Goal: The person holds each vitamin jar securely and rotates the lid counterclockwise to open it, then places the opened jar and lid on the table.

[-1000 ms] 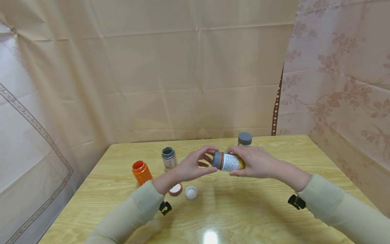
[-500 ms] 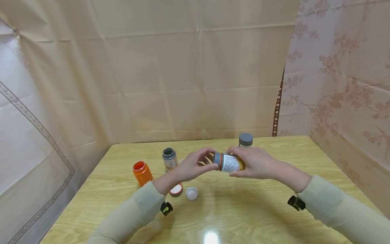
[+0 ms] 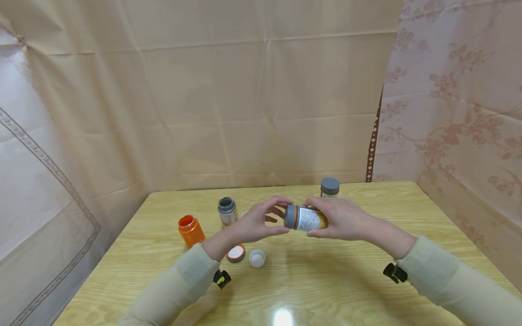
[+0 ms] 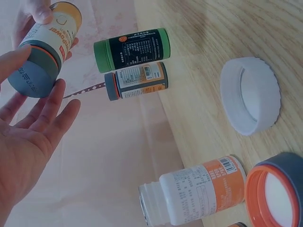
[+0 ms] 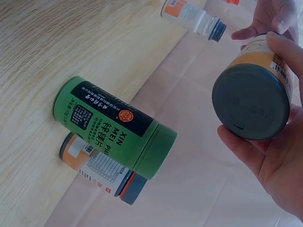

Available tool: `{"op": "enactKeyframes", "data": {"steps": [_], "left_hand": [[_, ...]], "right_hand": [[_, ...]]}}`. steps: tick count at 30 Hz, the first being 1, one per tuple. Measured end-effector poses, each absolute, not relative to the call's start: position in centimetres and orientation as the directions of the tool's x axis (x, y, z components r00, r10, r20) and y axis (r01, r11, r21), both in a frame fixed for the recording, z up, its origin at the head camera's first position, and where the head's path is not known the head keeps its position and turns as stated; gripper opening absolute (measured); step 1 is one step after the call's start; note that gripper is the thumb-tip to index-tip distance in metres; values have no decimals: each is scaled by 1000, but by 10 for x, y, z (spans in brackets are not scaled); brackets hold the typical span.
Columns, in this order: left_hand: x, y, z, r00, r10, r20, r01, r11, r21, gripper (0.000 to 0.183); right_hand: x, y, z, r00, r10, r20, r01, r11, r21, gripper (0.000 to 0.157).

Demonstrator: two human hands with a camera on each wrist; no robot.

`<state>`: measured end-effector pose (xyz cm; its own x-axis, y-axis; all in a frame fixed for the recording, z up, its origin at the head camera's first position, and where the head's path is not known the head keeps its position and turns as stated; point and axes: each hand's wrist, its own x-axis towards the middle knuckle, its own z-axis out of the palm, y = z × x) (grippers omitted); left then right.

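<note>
My right hand [image 3: 346,219] grips a bottle [image 3: 311,219] with a white and yellow label, tipped on its side above the table. The grey cap [image 3: 290,216] points left; an orange ring lies beneath it. Around that cap my left hand [image 3: 257,222] holds its fingers spread and slightly bent, thumb below. In the left wrist view, the thumb and fingertips are close to the cap's [image 4: 33,73] edge, and whether they touch is hard to tell. The dark base [image 5: 251,101] of the bottle faces the right wrist camera.
An open orange bottle [image 3: 190,232] and an open grey-necked bottle [image 3: 227,212] stand left. Nearby lie a white cap [image 3: 257,258] and a grey cap with orange inside [image 3: 235,253]. A green canister [image 5: 113,125] and a grey-capped bottle [image 5: 104,168] stand behind the right hand.
My left thumb and fingers came against the cap, then loosened and drew back from it. The right hand keeps its grip on the bottle, almost still.
</note>
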<state>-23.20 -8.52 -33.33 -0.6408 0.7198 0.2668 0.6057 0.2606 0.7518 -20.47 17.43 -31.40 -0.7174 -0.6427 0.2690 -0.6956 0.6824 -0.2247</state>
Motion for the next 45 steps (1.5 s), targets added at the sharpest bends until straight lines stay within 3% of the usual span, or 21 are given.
{"op": "enactKeyframes", "data": {"steps": [10, 17, 24, 34, 45], "left_hand": [[-232, -85, -333, -693, 690, 208, 540, 306, 784, 50], [-229, -84, -330, -723, 663, 196, 529, 349, 774, 63], [-230, -87, -331, -676, 683, 277, 594, 282, 753, 73], [-230, -87, -333, -650, 707, 279, 594, 242, 767, 56], [-229, -87, -336, -725, 662, 192, 508, 325, 798, 46]], "right_hand": [[-206, 173, -311, -705, -653, 277, -708, 674, -212, 56], [-206, 174, -309, -708, -651, 273, -705, 675, -216, 58], [-207, 175, -309, -713, -647, 271, -700, 680, -217, 58], [-206, 174, -311, -719, -645, 259, -694, 685, -221, 58], [-207, 173, -313, -706, -655, 268, -707, 672, -221, 55]]}}
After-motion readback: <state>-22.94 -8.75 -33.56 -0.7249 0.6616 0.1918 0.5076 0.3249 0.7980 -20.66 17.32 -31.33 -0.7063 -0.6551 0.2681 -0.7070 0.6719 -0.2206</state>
